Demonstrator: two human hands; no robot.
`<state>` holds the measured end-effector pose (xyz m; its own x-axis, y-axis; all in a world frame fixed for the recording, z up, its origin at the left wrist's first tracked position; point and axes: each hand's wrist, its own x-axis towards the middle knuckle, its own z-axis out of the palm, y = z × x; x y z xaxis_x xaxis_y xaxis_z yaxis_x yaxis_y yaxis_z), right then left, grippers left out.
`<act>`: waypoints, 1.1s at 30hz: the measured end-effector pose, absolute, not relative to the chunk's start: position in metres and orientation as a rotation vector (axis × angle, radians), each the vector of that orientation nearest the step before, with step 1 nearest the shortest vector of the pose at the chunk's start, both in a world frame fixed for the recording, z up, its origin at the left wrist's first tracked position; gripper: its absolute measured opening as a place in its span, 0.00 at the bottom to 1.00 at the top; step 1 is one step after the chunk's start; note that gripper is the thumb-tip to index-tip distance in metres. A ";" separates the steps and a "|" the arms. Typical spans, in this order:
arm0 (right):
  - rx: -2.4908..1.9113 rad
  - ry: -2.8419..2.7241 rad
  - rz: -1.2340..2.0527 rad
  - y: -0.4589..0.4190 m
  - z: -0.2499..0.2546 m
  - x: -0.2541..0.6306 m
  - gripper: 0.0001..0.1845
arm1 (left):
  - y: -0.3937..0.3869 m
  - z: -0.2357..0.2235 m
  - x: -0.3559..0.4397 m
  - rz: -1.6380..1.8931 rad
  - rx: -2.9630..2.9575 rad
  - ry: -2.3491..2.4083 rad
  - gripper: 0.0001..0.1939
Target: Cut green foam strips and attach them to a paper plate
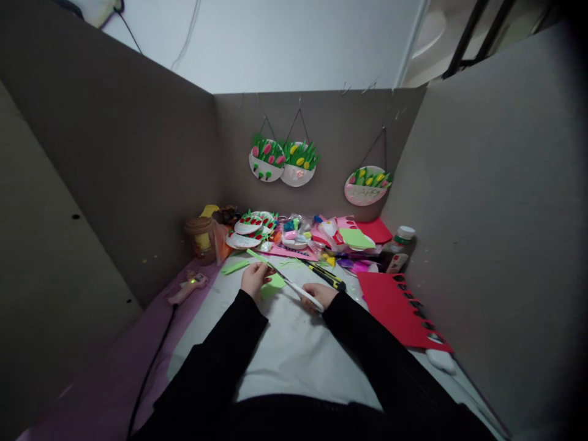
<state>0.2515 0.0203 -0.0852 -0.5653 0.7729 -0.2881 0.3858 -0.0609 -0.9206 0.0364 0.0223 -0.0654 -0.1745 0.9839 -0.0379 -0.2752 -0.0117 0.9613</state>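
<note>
Left hand (255, 280) holds green paper (256, 255), right hand (320, 295) white-handled scissors (299, 290)

On our table (303, 358), we have a cup (202, 240) at the far left corner and a bottle (402, 248) near the far right. Between them, plates (243, 241) lie left of a craft heap (296, 236). A glue gun (187, 289) lies by the left edge, a sheet (390, 309) along the right. A cutter (327, 275) lies just behind our right hand (321, 295). Three hanging plates (297, 177) are on the wall (331, 122) behind.

On our side of the scissors (298, 290), we have room between the sleeves (215, 358); beyond them, a box cutter (325, 276) blocks us.
</note>
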 end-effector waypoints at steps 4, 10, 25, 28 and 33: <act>-1.234 -1.902 1.659 0.021 -0.088 0.252 0.06 | 0.023 -0.067 0.036 1.437 0.922 1.129 0.16; -1.221 -1.873 1.695 0.021 -0.090 0.253 0.07 | 0.021 -0.067 0.037 1.364 0.979 1.111 0.16; -1.274 -1.858 1.642 0.022 -0.088 0.253 0.05 | 0.020 -0.063 0.034 1.400 0.904 1.197 0.12; -1.275 -1.901 1.632 0.023 -0.089 0.254 0.06 | 0.020 -0.060 0.033 1.391 0.903 1.211 0.12; -1.245 -1.881 1.713 0.023 -0.085 0.254 0.08 | 0.018 -0.059 0.033 1.380 0.906 1.186 0.11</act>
<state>0.2545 0.0232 -0.0847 -0.5752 0.7540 -0.3172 0.3864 -0.0913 -0.9178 0.0333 0.0177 -0.0586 -0.1582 0.9838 -0.0848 -0.2317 0.0465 0.9717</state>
